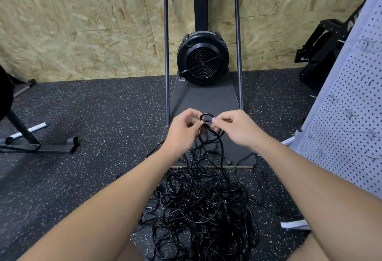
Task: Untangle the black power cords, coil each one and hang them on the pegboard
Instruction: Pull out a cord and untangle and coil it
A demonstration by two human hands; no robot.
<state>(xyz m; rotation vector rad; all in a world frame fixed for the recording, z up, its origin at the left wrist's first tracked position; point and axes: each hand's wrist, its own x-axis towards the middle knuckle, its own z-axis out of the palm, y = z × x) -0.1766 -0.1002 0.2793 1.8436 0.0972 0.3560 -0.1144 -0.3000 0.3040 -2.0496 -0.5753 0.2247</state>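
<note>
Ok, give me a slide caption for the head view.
Both hands pinch a small cord loop above the tangled pile.

hands [184, 129]: 2 | pegboard [351, 103]: 1 | cords [198, 203]: one tangled pile (uncountable)

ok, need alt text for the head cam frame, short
Two bare hands, left hand and right hand, pinch a small loop of black cord lifted from a tangled cord pile on the speckled floor. A white pegboard stands at right, a black fan machine behind.
</note>
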